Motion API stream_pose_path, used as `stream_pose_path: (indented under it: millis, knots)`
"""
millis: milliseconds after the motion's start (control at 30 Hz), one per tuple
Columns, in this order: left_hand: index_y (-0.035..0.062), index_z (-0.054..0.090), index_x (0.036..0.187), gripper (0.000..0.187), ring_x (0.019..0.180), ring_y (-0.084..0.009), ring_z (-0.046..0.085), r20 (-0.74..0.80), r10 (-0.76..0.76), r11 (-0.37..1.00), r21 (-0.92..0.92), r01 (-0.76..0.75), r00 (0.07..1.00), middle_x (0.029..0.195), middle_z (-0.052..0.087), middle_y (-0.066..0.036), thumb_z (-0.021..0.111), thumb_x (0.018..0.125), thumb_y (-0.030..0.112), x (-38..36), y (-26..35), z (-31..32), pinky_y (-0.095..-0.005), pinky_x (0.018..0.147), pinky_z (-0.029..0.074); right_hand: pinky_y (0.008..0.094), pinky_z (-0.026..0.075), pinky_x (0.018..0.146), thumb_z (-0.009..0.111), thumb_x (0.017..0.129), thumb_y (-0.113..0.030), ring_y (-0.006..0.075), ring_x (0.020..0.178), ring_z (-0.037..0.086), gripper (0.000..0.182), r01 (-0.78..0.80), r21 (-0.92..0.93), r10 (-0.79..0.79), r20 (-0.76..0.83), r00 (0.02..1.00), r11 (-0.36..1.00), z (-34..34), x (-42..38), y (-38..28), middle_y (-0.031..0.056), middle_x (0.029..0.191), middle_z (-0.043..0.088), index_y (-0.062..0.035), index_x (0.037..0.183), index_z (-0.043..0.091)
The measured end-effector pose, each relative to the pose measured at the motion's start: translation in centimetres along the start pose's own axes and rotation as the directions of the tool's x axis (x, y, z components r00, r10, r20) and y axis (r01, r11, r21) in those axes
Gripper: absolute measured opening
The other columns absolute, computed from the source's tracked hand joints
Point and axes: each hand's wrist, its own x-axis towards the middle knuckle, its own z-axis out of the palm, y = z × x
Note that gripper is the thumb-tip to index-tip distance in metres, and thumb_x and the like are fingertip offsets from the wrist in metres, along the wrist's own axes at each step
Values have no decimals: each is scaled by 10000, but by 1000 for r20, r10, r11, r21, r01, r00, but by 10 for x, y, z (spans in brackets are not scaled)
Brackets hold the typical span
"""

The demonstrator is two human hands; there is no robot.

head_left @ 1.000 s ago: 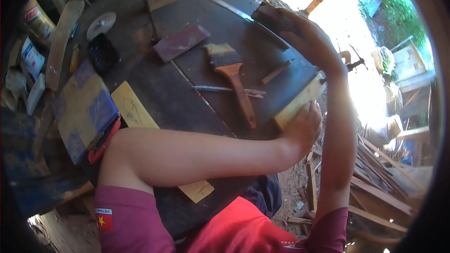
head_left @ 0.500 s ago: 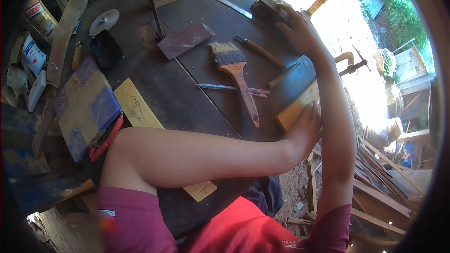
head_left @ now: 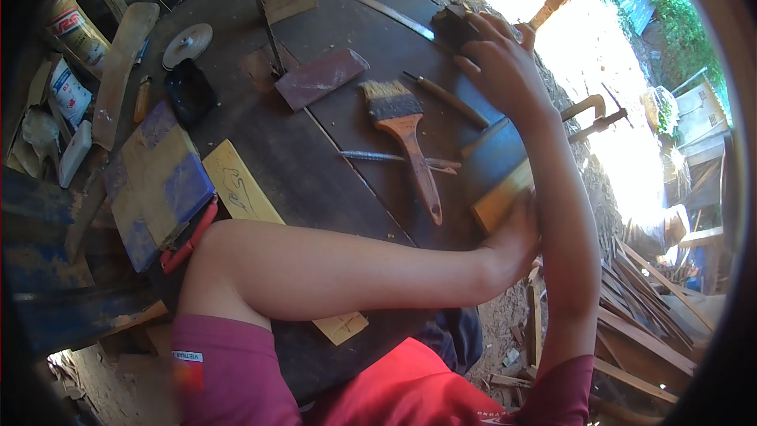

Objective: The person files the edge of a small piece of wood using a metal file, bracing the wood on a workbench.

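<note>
Your left hand [head_left: 516, 237] is clamped down on the near end of the yellow board [head_left: 503, 199] at the table's [head_left: 315, 166] edge, pinning it steady, while your right hand [head_left: 501, 71] lies loosely curled over a dark block [head_left: 453, 25] beyond it, past the paintbrush [head_left: 402, 130].

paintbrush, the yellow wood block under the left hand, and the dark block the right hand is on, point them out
paintbrush [head_left: 410, 146], head view, on the upper wooden handle just below the ferrule
yellow wood block [head_left: 500, 201], head view, on its bare yellow side face
dark block [head_left: 451, 25], head view, on its exposed top left of the fingers
</note>
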Motion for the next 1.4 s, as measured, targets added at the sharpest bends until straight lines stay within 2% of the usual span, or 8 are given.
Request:
stream_pose_path:
  millis: [167,267,533,667,767,867,1067,1400]
  knots:
    - [-23,540,1452,715,1353,-419,528,-27,29,998,-50,-30,999,1409,585,-261,519,1021,548,3,-4,2,-560,1208,314,550,228,1193,711,933,-203,235,1437,467,152,19,-5,-19,29,999,1000,-3,5,0,131,1491,574,-77,954,793]
    - [-19,536,1451,701,1347,-423,544,-39,59,996,-64,-62,997,1404,591,-265,520,1026,538,5,-7,2,-560,1204,331,568,298,1168,645,949,-110,219,1326,540,330,118,-35,-119,-52,991,992,3,6,6,29,1356,609,-107,1275,695]
    - [12,553,1449,534,1347,-448,540,-72,68,996,-54,-72,995,1413,574,-266,524,1015,321,5,-10,3,-553,1197,350,531,286,1185,649,929,-111,226,1292,553,379,151,-41,-154,-90,984,988,6,7,6,36,1258,625,-109,1308,670]
    - [50,586,1429,482,1322,-443,552,-151,48,995,-76,-60,987,1414,562,-257,530,999,262,3,-10,4,-553,1190,359,516,309,1170,664,907,-128,213,1309,529,308,159,-73,-166,-103,981,985,8,8,5,19,1243,633,-118,1206,734]
    - [70,612,1401,454,1305,-422,565,-169,39,996,-72,-52,985,1378,582,-237,540,995,258,3,-11,4,-548,1186,364,486,331,1151,676,899,-126,184,1288,524,166,245,-274,-269,-52,962,930,7,12,6,-11,1205,637,-149,1013,796]
    - [74,630,1376,435,1300,-406,571,-146,61,995,-63,-71,987,1347,604,-212,546,992,258,3,-13,2,-543,1184,369,542,257,1205,686,860,-154,193,1387,486,137,241,-202,-223,110,969,949,3,17,0,79,1288,634,-117,785,794]
    - [87,627,1397,448,1333,-407,554,-98,70,997,-12,-72,993,1398,597,-198,552,993,267,1,-13,-4,-538,1186,367,508,287,1186,691,873,-163,172,1226,559,143,246,-262,-244,42,969,933,7,12,1,21,1060,615,-126,756,765]
    - [113,612,1440,471,1404,-415,498,-66,111,994,4,-111,992,1484,557,-182,564,996,264,-3,-13,0,-556,1215,309,472,384,1049,651,944,-160,168,1189,580,140,65,-97,-80,-155,985,993,24,4,-1,-8,1140,647,-158,962,790]
